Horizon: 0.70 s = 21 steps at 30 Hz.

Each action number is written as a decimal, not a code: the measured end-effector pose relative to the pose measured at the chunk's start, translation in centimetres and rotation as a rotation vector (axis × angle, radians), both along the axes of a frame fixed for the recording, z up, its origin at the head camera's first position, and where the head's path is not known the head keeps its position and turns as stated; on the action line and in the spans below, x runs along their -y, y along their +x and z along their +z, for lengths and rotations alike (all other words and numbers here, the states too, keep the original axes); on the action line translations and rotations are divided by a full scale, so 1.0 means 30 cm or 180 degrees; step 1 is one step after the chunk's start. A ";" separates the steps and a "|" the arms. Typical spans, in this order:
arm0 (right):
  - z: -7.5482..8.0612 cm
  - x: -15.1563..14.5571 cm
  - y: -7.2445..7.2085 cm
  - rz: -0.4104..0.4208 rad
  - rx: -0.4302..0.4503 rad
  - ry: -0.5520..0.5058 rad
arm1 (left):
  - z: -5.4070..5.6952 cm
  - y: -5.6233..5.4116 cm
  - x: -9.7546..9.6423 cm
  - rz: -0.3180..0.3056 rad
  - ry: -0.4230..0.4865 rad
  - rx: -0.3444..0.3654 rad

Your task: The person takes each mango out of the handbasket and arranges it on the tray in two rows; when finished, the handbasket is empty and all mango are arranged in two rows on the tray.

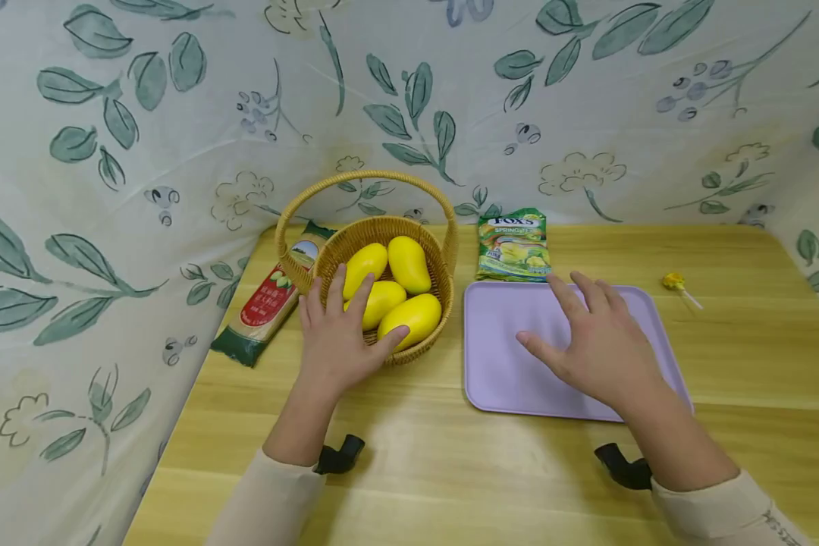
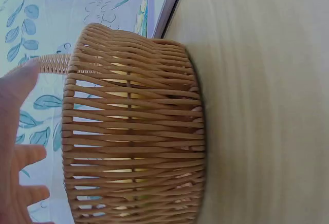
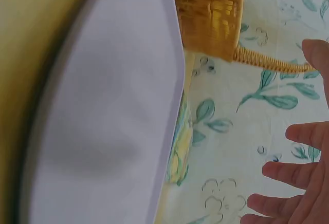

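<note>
A wicker basket (image 1: 416,350) with a tall arched handle holds several yellow mangoes (image 1: 409,265). My left hand (image 1: 337,334) hovers over the basket's near left side with its fingers spread, holding nothing. The left wrist view shows the woven basket wall (image 2: 133,126) close by, the thumb and fingers at the left edge. Above the lilac tray (image 1: 505,379), my right hand (image 1: 600,349) is held with fingers apart and nothing in its grasp. In the right wrist view its fingers (image 3: 288,175) stand well off the tray surface (image 3: 113,106).
A green bag of Fox's candy (image 1: 513,246) lies behind the tray. Left of the basket is a long packet with a red label (image 1: 266,303), partly hidden behind it. A yellow-wrapped lollipop (image 1: 674,282) lies right of the tray. A leaf-patterned cloth (image 1: 409,114) hangs behind the wooden table (image 1: 450,485).
</note>
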State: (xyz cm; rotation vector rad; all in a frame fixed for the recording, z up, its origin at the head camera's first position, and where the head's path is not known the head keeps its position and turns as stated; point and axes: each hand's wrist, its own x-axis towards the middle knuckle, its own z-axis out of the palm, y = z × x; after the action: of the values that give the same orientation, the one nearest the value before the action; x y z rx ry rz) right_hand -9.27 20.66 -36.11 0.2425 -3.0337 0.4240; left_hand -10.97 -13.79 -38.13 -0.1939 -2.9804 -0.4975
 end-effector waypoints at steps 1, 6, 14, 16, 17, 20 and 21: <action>-0.003 0.009 0.010 0.0032 -0.0068 -0.0065 | -0.003 0.008 0.004 0.0036 0.0062 -0.0059; -0.028 0.083 0.059 0.0224 -0.0296 -0.0368 | -0.039 0.046 0.011 0.0379 0.0645 -0.0373; -0.070 0.235 0.103 0.0552 -0.0544 -0.0801 | -0.127 0.066 0.005 0.1082 0.2371 -0.0603; -0.072 0.273 0.101 0.0642 -0.0578 -0.0908 | -0.148 0.054 0.008 0.1084 0.2738 -0.0611; -0.073 0.291 0.099 0.0690 -0.0597 -0.0966 | -0.158 0.046 0.009 0.1068 0.2892 -0.0612; -0.070 0.346 0.080 0.0851 -0.0672 -0.1130 | -0.183 0.020 0.014 0.1063 0.3198 -0.0567; -0.069 0.364 0.071 0.0906 -0.0697 -0.1184 | -0.190 0.013 0.015 0.1073 0.3268 -0.0546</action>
State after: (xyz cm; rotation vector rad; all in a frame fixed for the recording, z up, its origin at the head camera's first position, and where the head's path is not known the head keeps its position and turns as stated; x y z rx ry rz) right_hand -7.12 9.74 -38.18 0.6482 -2.6470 0.9014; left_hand -10.57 -14.25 -43.83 0.3301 -2.1542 -1.7051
